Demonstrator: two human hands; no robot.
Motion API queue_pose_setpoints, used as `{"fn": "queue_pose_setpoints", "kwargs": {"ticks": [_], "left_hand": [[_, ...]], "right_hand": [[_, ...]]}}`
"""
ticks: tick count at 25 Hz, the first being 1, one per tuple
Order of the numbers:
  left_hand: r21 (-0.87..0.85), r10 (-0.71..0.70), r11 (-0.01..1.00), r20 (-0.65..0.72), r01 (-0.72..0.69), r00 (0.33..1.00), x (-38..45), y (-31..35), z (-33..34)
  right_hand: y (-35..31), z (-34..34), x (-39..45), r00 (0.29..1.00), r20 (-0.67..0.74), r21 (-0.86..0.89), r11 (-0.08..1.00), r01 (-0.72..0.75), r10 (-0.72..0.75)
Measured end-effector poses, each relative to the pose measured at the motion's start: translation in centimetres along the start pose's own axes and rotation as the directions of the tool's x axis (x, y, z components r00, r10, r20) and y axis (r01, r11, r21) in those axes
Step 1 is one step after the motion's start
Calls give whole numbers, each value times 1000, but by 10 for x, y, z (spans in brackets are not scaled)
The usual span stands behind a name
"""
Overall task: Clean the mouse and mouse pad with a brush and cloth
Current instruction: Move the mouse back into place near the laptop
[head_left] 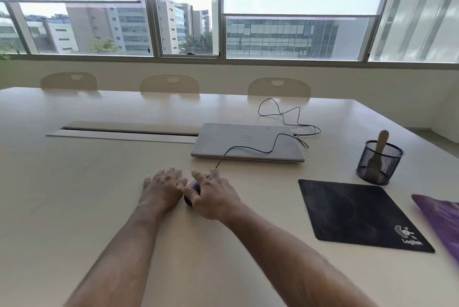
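Note:
A dark wired mouse [193, 188] sits on the pale table, mostly covered by my right hand [213, 194], whose fingers and thumb curl round it. My left hand [162, 187] lies flat on the table just left of the mouse, fingers spread and straight. A black mouse pad [357, 212] with a white logo lies to the right, bare. A wooden brush handle [381, 141] stands in a black mesh cup [380, 162] behind the pad. A purple cloth [439, 214] lies at the right edge, partly cut off.
A shut silver laptop [248, 141] lies behind the mouse, with the mouse cable [278, 137] running over its lid. A cable slot [129, 131] is set into the table at the left. Three pale chairs [170, 84] stand along the far side under the windows.

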State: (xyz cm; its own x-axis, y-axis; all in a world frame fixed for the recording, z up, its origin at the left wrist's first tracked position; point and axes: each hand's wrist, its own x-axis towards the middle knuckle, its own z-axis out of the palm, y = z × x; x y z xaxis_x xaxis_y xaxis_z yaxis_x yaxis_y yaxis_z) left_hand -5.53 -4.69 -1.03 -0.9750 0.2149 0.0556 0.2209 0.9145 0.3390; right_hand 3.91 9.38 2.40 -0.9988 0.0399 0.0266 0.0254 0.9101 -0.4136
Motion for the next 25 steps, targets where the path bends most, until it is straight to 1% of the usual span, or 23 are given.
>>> {"fn": "queue_pose_setpoints", "kwargs": {"ticks": [2, 5, 10, 13, 16, 19, 22, 25], "left_hand": [[18, 0, 1000, 5, 0, 1000, 1, 1, 0], [21, -4, 1000, 5, 4, 1000, 1, 1, 0], [11, -10, 1000, -16, 10, 1000, 0, 4, 1], [11, -14, 1000, -28, 14, 1000, -1, 3, 2], [12, -17, 1000, -35, 17, 999, 0, 3, 3], [28, -12, 1000, -51, 13, 999, -1, 6, 3], [39, -18, 999, -66, 20, 998, -1, 13, 5], [21, 12, 1000, -61, -10, 998, -1, 36, 11]], "right_hand": [[-2, 10, 0, 1000, -2, -75, 997, 5, -5], [-1, 19, -1, 998, -62, -85, 996, -10, 4], [4, 27, -7, 986, -169, 2, 1000, 15, -14], [7, 24, -11, 980, -200, 60, 998, 35, -23], [19, 11, -15, 973, -231, 77, 996, 39, -20], [41, -14, -23, 956, -294, 99, 995, 19, 11], [71, -47, -34, 920, -391, 54, 998, 18, 5], [106, -77, -48, 895, -443, 50, 998, -37, 55]]}}
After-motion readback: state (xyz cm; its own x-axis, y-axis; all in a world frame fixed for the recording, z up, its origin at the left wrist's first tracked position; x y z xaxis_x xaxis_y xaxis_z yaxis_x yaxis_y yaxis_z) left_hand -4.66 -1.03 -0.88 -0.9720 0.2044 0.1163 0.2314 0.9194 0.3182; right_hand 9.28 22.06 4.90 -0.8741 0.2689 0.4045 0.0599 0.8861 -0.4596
